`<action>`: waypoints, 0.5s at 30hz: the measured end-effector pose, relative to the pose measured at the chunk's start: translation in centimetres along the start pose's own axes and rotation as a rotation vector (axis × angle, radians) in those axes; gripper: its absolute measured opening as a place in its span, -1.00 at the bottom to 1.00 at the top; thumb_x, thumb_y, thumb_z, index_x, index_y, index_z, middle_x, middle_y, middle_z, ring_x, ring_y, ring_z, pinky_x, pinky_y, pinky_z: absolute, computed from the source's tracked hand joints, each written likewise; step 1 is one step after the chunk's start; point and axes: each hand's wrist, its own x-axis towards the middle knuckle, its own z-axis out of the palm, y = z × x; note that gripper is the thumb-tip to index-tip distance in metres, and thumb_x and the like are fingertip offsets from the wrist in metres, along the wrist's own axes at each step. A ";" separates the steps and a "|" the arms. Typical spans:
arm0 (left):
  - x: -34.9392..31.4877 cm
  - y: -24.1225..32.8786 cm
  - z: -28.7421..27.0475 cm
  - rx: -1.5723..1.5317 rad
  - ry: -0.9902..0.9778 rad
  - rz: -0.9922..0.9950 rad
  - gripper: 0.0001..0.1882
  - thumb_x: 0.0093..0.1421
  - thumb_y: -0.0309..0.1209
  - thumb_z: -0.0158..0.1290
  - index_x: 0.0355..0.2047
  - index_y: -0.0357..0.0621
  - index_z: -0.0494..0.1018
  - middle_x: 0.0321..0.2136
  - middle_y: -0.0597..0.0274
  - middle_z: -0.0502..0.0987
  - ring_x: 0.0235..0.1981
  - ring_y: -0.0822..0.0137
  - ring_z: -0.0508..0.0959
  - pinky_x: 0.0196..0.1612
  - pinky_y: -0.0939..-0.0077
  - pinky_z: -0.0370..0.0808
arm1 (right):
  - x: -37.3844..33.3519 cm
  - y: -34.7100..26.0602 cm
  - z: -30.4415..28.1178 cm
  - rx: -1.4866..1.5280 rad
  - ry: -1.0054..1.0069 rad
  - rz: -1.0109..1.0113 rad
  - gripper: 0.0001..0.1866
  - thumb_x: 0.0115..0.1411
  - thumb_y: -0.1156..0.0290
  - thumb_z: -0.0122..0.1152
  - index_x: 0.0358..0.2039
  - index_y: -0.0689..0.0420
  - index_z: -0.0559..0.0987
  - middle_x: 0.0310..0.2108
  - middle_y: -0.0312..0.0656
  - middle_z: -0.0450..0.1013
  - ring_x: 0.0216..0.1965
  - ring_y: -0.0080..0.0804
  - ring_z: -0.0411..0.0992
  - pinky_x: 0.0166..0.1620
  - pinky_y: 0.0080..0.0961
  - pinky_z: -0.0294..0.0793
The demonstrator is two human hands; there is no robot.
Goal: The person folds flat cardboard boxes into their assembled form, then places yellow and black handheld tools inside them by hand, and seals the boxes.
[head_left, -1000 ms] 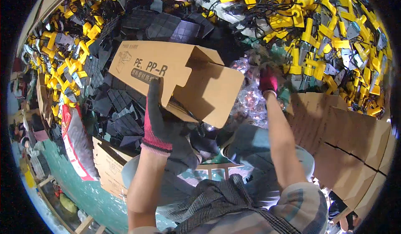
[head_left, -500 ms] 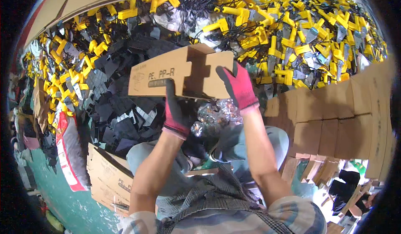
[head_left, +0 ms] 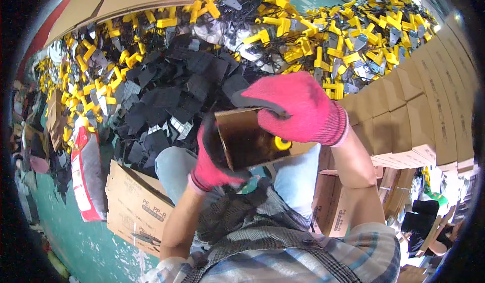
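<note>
In front of me a brown cardboard box (head_left: 242, 142) is held with its open end turned toward me. My left hand (head_left: 216, 157), in a pink glove with a dark palm, is closed round its left side. Closed over the upper right edge of the box is my right hand (head_left: 305, 106), gloved the same way. A small yellow part (head_left: 282, 143) shows inside the opening, below the right hand; the rest of the inside is dark. Beyond the hands lies a heap of flat black pieces (head_left: 174, 88).
Yellow-handled tools with black cords (head_left: 353, 45) are piled at the far side. Stacked cardboard boxes (head_left: 399, 116) rise at the right. Flattened cardboard (head_left: 134, 202) and a red-and-white sack (head_left: 87, 177) are at the left. A large cardboard sheet (head_left: 131, 0) is at upper left.
The box has come closer to me and turned so its opening faces me. My right hand has moved from its right end to over its upper edge.
</note>
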 end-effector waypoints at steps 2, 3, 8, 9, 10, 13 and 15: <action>-1.2 1.0 1.0 0.101 0.034 0.080 0.22 -0.51 -0.22 0.36 0.08 -0.19 -0.22 0.03 0.00 0.06 0.06 0.19 0.13 0.08 0.28 0.08 | -0.6 -0.3 -1.7 -0.083 0.147 0.008 -0.68 -0.14 0.40 0.13 -0.28 0.12 0.46 -0.41 -0.11 0.41 -0.42 -0.19 0.40 -0.33 -0.42 0.40; -1.2 1.8 1.0 0.097 0.030 0.073 0.22 -0.51 -0.22 0.36 0.08 -0.19 -0.22 0.03 0.00 0.06 0.06 0.19 0.13 0.08 0.28 0.08 | -1.7 -0.2 -2.5 -0.148 0.282 0.023 -0.67 -0.14 0.41 0.14 -0.27 0.11 0.46 -0.41 -0.11 0.41 -0.41 -0.20 0.40 -0.31 -0.44 0.40; -1.5 6.2 -1.0 -0.005 0.461 -0.425 -0.11 -0.31 -0.29 0.19 0.02 -0.22 -0.04 -0.03 0.04 0.12 0.02 0.21 0.14 0.08 0.31 0.05 | -10.0 3.2 -5.6 0.277 0.500 0.986 -0.65 0.16 0.27 -0.13 -0.14 0.24 0.38 -0.41 -0.21 0.41 -0.38 -0.51 0.37 -0.30 -0.60 0.37; -1.4 6.2 -1.0 0.000 0.461 -0.422 -0.11 -0.31 -0.29 0.19 0.02 -0.22 -0.04 -0.03 0.04 0.12 0.02 0.21 0.14 0.08 0.31 0.05 | -12.1 4.6 -4.3 0.384 0.257 1.314 -0.63 0.17 0.23 -0.15 -0.13 0.22 0.38 -0.41 -0.21 0.41 -0.38 -0.48 0.37 -0.28 -0.60 0.37; -1.4 5.8 -1.2 0.079 0.394 -0.364 -0.11 -0.30 -0.30 0.18 0.03 -0.20 -0.04 -0.02 0.05 0.13 0.01 0.20 0.16 0.06 0.31 0.09 | -13.7 5.2 -0.7 1.000 0.324 1.214 -0.57 0.15 0.13 -0.15 -0.15 0.21 0.38 -0.37 -0.18 0.41 -0.36 -0.48 0.37 -0.24 -0.57 0.36; -2.1 4.2 -2.5 0.317 0.203 -0.197 -0.13 -0.24 -0.33 0.15 0.06 -0.17 -0.06 -0.01 0.06 0.14 -0.02 0.19 0.21 0.02 0.31 0.18 | -11.6 4.6 4.5 1.900 0.189 0.755 -0.46 0.10 -0.04 -0.15 -0.15 0.20 0.36 -0.30 -0.16 0.39 -0.35 -0.44 0.38 -0.16 -0.46 0.33; -2.7 3.8 -3.1 0.470 0.057 -0.089 -0.14 -0.21 -0.35 0.14 0.09 -0.14 -0.07 0.00 0.07 0.15 -0.04 0.18 0.24 -0.01 0.30 0.25 | -10.4 7.1 7.5 1.163 0.377 0.541 -0.45 0.09 -0.07 -0.15 -0.17 0.19 0.36 -0.33 -0.18 0.39 -0.38 -0.46 0.38 -0.20 -0.49 0.36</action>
